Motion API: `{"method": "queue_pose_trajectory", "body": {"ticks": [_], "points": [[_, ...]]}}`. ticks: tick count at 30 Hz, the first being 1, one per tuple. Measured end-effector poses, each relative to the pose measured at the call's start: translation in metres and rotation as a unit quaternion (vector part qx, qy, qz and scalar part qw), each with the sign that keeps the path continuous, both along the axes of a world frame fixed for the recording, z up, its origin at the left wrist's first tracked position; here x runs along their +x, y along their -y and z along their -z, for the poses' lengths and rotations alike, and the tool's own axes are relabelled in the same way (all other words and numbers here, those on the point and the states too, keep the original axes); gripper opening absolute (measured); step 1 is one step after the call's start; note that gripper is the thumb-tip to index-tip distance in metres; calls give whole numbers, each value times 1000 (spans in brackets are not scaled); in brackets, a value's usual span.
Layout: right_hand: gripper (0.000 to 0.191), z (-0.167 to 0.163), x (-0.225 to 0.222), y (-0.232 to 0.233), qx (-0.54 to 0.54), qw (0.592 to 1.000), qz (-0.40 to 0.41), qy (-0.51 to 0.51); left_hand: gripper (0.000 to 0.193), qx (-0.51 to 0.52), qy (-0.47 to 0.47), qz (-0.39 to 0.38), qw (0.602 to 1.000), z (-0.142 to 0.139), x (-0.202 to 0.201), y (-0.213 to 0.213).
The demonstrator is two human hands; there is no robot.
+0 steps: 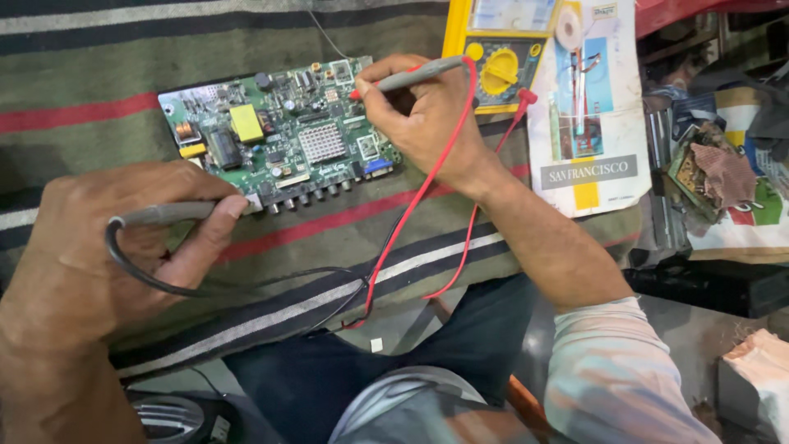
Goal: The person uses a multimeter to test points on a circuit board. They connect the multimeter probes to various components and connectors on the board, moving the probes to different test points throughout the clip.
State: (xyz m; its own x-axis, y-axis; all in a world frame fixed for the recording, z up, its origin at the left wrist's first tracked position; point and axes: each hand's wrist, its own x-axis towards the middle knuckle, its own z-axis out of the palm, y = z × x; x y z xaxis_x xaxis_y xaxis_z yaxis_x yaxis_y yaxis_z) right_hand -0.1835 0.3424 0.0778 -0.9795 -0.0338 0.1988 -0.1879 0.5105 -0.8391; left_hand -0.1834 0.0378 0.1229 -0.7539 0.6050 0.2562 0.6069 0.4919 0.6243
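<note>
Striped cloth (99, 99) is cushioning the circuit board (279, 131) while both hands are pinching probes, the left hand (107, 247) pressing the black-wired probe (177, 214) at its edge and the right hand (423, 115) touching the red-wired probe (407, 78) seemingly to a component, for the yellow meter (493, 49) behind.

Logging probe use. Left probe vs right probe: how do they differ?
The left probe trails a black lead; the right probe trails a red one. The left probe lies nearly level in the left hand, tip at the board's near left edge; the right probe slants in the right hand, red tip down at the board's far right part. Both have grey bodies pinched between fingers.
</note>
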Motion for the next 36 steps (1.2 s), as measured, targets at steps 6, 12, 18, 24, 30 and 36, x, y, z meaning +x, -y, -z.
{"method": "queue_pose_trajectory", "body": {"ticks": [6, 12, 18, 24, 30, 36], "points": [[10, -2, -1, 0, 17, 1000, -11, -9, 13, 11, 30, -2, 1000, 0, 0, 2], [10, -3, 0, 0, 19, 1000, -10, -8, 13, 15, 35, -7, 999, 1, 1, 1], [9, -2, 0, -1, 24, 1000, -10, -14, 13, 7, 30, 5, 1000, 1, 0, 2], [9, 5, -1, 0, -18, 1000, -8, 9, 13, 22, 6, 11, 1000, 4, 0, 6], [10, 4, 0, -1, -7, 1000, -8, -15, 14, 31, 7, 21, 999, 5, 0, 8], [11, 3, 1, 1, 6, 1000, 10, -11, 14, 33, 15, 21, 999, 6, 0, 9]]}}
